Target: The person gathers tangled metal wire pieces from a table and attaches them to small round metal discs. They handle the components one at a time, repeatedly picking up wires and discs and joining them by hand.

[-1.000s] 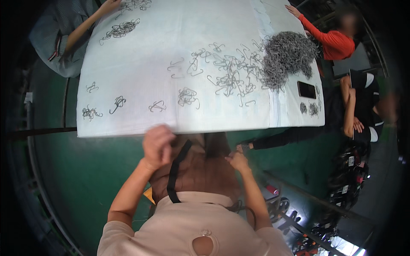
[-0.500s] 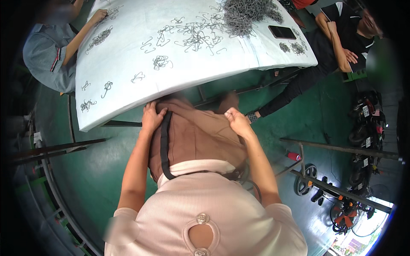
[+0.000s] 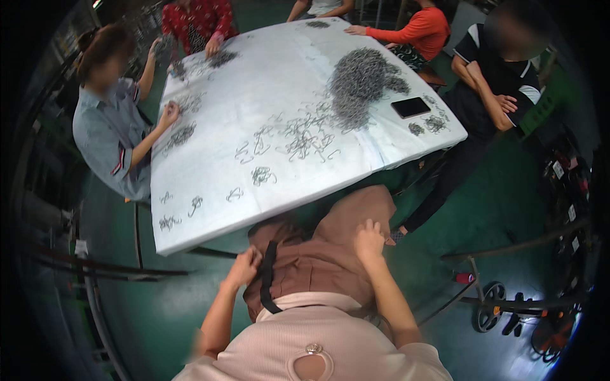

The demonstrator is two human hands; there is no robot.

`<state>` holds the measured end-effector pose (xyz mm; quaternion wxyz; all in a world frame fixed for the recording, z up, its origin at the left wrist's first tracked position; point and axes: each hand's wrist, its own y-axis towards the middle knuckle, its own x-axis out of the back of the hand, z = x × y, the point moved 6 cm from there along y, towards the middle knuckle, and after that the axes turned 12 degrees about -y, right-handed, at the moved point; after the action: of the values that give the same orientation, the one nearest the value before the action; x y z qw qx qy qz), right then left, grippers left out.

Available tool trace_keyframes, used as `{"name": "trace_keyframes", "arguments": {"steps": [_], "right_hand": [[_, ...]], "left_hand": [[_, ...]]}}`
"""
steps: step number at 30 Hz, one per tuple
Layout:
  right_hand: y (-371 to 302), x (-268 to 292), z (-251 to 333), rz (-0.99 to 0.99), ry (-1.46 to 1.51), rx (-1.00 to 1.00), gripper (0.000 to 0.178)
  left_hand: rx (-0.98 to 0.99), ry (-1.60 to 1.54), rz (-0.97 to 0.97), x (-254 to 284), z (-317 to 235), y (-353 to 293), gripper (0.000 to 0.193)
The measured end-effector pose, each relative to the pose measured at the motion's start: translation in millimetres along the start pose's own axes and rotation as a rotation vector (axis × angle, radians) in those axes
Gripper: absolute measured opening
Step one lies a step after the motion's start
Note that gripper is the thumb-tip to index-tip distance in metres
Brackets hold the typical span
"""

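My left hand point(image 3: 244, 267) is at the left side of my brown trousers point(image 3: 311, 263), next to the black strap point(image 3: 268, 267) hanging from my waist. Its fingers are curled in, and whatever may be inside them is hidden. Flat on the right thigh of the trousers lies my right hand point(image 3: 370, 242), fingers stretched out and holding nothing. Beyond my knees stands a table with a white cover point(image 3: 216, 171). Loose bent metal hooks point(image 3: 305, 136) are scattered over it, and a large heap of the same hooks point(image 3: 359, 86) sits farther back.
Small hook piles point(image 3: 260, 176) lie near the table's close edge. A dark phone point(image 3: 410, 108) rests at the right. Co-workers surround the table: one in a grey-blue shirt point(image 3: 105, 127) at left handles hooks, another in black point(image 3: 467, 89) has folded arms. Metal bars point(image 3: 508, 244) run at right.
My view has tilted up, showing more of the table and people. My right hand has let go of the trouser cloth and flattened on the thigh; my left hand's fingers have curled.
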<state>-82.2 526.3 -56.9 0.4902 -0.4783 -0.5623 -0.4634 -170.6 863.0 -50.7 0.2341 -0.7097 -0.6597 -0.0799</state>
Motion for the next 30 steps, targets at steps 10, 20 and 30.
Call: {"name": "trace_keyframes", "arguments": {"steps": [10,20,30], "right_hand": [[6.8,3.0,-5.3,0.237,0.208,-0.137,0.05],[8.9,14.8,25.4,0.96,0.87,0.378,0.025],[218.0,107.6,-11.3,0.13,0.806,0.26,0.019]], "left_hand": [[-0.223,0.349,0.128,-40.7,-62.9,37.8,0.031],[-0.259,0.28,0.087,-51.7,-70.9,47.7,0.024],[-0.405,0.027,0.376,-103.3,-107.4,108.4,0.021]]}}
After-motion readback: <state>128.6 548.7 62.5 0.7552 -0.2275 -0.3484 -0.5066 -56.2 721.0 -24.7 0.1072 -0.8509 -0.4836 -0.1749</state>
